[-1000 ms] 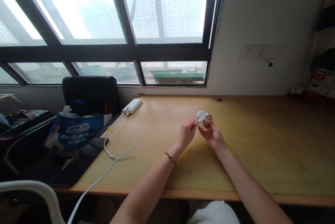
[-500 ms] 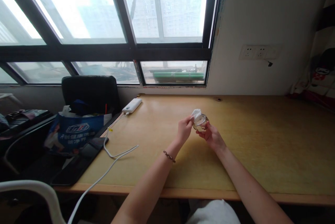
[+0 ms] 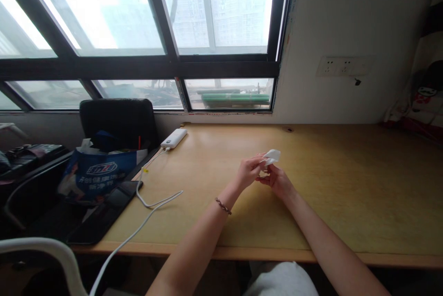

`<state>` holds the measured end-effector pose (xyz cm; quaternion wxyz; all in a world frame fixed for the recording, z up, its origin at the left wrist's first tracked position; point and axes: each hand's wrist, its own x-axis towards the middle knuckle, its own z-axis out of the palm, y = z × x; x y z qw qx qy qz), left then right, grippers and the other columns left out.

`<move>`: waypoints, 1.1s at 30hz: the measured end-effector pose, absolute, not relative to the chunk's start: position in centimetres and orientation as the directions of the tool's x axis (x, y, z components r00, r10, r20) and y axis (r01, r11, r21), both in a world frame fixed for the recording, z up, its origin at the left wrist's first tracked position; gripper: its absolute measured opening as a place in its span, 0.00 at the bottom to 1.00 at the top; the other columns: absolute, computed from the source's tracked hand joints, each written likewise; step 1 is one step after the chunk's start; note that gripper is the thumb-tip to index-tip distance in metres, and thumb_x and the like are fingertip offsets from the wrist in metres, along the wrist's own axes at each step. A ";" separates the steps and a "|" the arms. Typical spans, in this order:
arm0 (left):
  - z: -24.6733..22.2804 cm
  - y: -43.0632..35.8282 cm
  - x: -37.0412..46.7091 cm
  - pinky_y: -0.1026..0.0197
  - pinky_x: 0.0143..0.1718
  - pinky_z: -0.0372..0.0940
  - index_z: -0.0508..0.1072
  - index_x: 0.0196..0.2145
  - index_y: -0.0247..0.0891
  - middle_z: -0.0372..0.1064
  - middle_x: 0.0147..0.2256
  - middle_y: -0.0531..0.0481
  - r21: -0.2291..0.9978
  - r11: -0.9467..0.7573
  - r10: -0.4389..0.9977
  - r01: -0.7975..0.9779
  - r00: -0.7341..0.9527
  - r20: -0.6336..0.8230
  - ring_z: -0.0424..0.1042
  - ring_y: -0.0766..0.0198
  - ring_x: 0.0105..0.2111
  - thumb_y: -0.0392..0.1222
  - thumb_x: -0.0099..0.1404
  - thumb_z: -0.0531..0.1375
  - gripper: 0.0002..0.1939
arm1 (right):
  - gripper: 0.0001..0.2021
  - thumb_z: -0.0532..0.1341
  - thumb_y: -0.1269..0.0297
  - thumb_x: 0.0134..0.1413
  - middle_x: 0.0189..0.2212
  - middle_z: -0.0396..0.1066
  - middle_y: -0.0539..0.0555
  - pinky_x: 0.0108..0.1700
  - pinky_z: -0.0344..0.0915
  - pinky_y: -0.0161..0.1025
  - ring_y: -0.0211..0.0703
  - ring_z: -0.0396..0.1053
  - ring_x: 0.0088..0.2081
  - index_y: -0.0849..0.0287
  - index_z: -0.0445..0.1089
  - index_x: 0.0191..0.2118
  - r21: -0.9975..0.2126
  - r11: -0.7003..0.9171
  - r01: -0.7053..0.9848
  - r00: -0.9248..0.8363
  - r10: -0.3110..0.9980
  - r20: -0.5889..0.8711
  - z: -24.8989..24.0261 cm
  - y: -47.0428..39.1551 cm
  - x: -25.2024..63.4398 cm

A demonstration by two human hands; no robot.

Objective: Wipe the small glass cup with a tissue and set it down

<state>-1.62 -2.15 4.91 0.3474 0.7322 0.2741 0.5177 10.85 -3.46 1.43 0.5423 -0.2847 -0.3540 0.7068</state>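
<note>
1. Left hand: raised just above the worktop, fingers curled, pinching a small crumpled white tissue wad between thumb and fingertips. Soft, creased, irregular shape; upper corner sticks out past the fingers.
2. Right hand: directly beside the left, fingertips touching or nearly touching it, curled closed around a small object beneath the tissue. Only a thin dark edge visible; material and shape not readable.
3. Both hands held together over the middle of the smooth pale yellow-brown wooden worktop, slightly right of centre. Matt laminate look, rounded front edge, faint scuffs.
4. Thin braided brown bracelet around the left wrist, beaded or knotted texture.
5. Glossy white rectangular power bank with rounded corners, flat on the worktop near the window, well apart from the hands.
6. Smooth white rubbery cable plugged into the power bank, looping across the left part of the worktop and off the front edge.
7. Flat black glossy tablet-like slab at the left edge of the worktop.
8. Blue printed crinkled plastic bag, white lettering, slumped in front of a black padded chair back.
9. White double wall socket plate on the plain painted wall, right of the dark metal window frame.
</note>
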 end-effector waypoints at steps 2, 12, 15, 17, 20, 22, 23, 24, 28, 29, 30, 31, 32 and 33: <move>5.0 -2.6 -1.3 0.58 0.46 0.58 0.73 0.35 0.39 0.69 0.40 0.48 0.758 -0.649 0.727 0.069 0.348 0.591 0.65 0.59 0.45 0.40 0.59 0.50 0.13 | 0.10 0.57 0.62 0.46 0.30 0.70 0.49 0.31 0.67 0.37 0.37 0.68 0.27 0.55 0.67 0.37 -0.793 -0.115 -0.598 -0.194 0.981 0.004 1.3 -3.2 11.2; 4.9 -2.7 -2.2 0.54 0.51 0.53 0.71 0.38 0.41 0.70 0.37 0.47 0.617 -0.738 0.674 0.272 0.318 0.667 0.68 0.61 0.38 0.40 0.60 0.50 0.12 | 0.10 0.57 0.56 0.47 0.29 0.72 0.49 0.38 0.66 0.44 0.40 0.69 0.30 0.54 0.68 0.35 -0.694 0.010 -0.720 0.011 1.000 0.003 1.8 -2.4 12.8; 4.5 -2.4 -2.3 0.54 0.51 0.53 0.72 0.36 0.42 0.71 0.32 0.47 0.658 -0.698 0.716 0.283 0.248 0.653 0.68 0.61 0.35 0.41 0.60 0.50 0.12 | 0.11 0.56 0.54 0.46 0.28 0.72 0.48 0.37 0.67 0.44 0.41 0.70 0.28 0.54 0.68 0.33 -0.687 -0.010 -0.727 -0.007 1.000 -0.007 1.9 -2.3 13.2; 4.4 -2.5 -1.9 0.55 0.50 0.53 0.72 0.36 0.42 0.70 0.35 0.47 0.705 -0.668 0.744 0.238 0.195 0.639 0.68 0.60 0.37 0.42 0.60 0.50 0.12 | 0.11 0.56 0.53 0.47 0.28 0.72 0.48 0.36 0.67 0.45 0.41 0.70 0.28 0.53 0.68 0.32 -0.699 -0.005 -0.715 -0.012 1.000 0.005 2.1 -2.3 13.4; 4.5 -3.1 -1.2 0.57 0.49 0.55 0.70 0.40 0.42 0.67 0.42 0.46 0.751 -0.637 0.771 0.177 0.135 0.622 0.65 0.59 0.43 0.43 0.61 0.49 0.14 | 0.12 0.55 0.53 0.47 0.29 0.72 0.48 0.36 0.67 0.44 0.41 0.70 0.28 0.53 0.68 0.33 -0.724 0.022 -0.689 -0.011 0.999 0.040 2.5 -2.5 13.4; 4.8 -3.6 -0.8 0.57 0.49 0.54 0.70 0.41 0.41 0.66 0.43 0.47 0.742 -0.653 0.757 0.153 0.155 0.635 0.63 0.59 0.45 0.42 0.61 0.49 0.14 | 0.13 0.55 0.52 0.47 0.30 0.72 0.50 0.35 0.67 0.43 0.41 0.70 0.28 0.55 0.68 0.34 -0.768 0.029 -0.639 -0.030 0.998 0.062 2.8 -2.8 13.2; 4.9 -3.8 -0.6 0.58 0.50 0.53 0.70 0.41 0.41 0.66 0.43 0.47 0.729 -0.669 0.743 0.143 0.175 0.646 0.63 0.59 0.46 0.42 0.61 0.49 0.14 | 0.15 0.55 0.52 0.46 0.31 0.71 0.51 0.33 0.67 0.43 0.41 0.70 0.28 0.56 0.68 0.35 -0.804 0.032 -0.594 -0.041 0.997 0.070 2.9 -2.9 12.9; 4.9 -3.9 -0.6 0.58 0.50 0.53 0.70 0.41 0.41 0.66 0.44 0.48 0.719 -0.682 0.730 0.136 0.194 0.656 0.62 0.59 0.46 0.42 0.60 0.49 0.14 | 0.16 0.56 0.52 0.46 0.31 0.71 0.52 0.32 0.67 0.41 0.41 0.70 0.27 0.58 0.68 0.36 -0.844 0.039 -0.536 -0.050 0.996 0.078 2.9 -3.1 12.7; 4.5 -3.6 -0.9 0.63 0.38 0.59 0.71 0.38 0.38 0.69 0.35 0.47 0.789 -0.597 0.802 0.146 0.136 0.581 0.66 0.62 0.35 0.45 0.59 0.50 0.15 | 0.16 0.58 0.53 0.43 0.27 0.71 0.53 0.26 0.64 0.37 0.40 0.68 0.23 0.61 0.67 0.33 -0.966 0.136 -0.220 -0.025 0.989 0.145 2.7 -3.6 11.5; 4.1 -3.4 -0.9 0.65 0.33 0.59 0.72 0.35 0.37 0.69 0.30 0.48 0.827 -0.544 0.839 0.144 0.095 0.536 0.66 0.64 0.29 0.46 0.59 0.51 0.15 | 0.15 0.58 0.53 0.43 0.25 0.71 0.53 0.25 0.63 0.36 0.40 0.68 0.23 0.60 0.66 0.32 -0.977 0.177 -0.119 -0.005 0.984 0.179 2.5 -3.7 11.3; 3.7 -3.1 -1.0 0.66 0.28 0.58 0.73 0.32 0.36 0.67 0.24 0.50 0.863 -0.488 0.872 0.132 0.055 0.486 0.63 0.67 0.25 0.48 0.58 0.51 0.15 | 0.15 0.58 0.52 0.43 0.24 0.70 0.53 0.25 0.62 0.35 0.40 0.67 0.22 0.60 0.66 0.30 -0.975 0.220 0.004 0.019 0.975 0.220 2.4 -3.9 11.1; 3.3 -2.8 -0.9 0.67 0.24 0.55 0.72 0.28 0.34 0.64 0.19 0.52 0.894 -0.434 0.901 0.108 0.024 0.434 0.61 0.69 0.21 0.49 0.57 0.52 0.16 | 0.14 0.57 0.52 0.44 0.22 0.70 0.53 0.25 0.60 0.35 0.40 0.67 0.22 0.60 0.66 0.29 -0.953 0.262 0.153 0.052 0.961 0.273 2.2 -4.0 11.0; 2.8 -2.5 -0.8 0.68 0.21 0.53 0.71 0.24 0.34 0.60 0.16 0.54 0.921 -0.382 0.924 0.073 0.007 0.382 0.58 0.70 0.19 0.50 0.56 0.53 0.17 | 0.14 0.56 0.51 0.44 0.22 0.69 0.53 0.25 0.59 0.35 0.41 0.66 0.22 0.59 0.66 0.28 -0.901 0.295 0.317 0.085 0.938 0.337 2.1 -4.1 10.9; 2.3 -2.2 -0.7 0.68 0.20 0.51 0.70 0.22 0.33 0.58 0.15 0.55 0.943 -0.331 0.944 0.025 0.003 0.331 0.56 0.71 0.18 0.51 0.55 0.54 0.18 | 0.15 0.55 0.51 0.45 0.22 0.69 0.54 0.26 0.57 0.35 0.41 0.66 0.23 0.59 0.66 0.27 -0.821 0.312 0.479 0.110 0.906 0.409 2.1 -4.3 10.9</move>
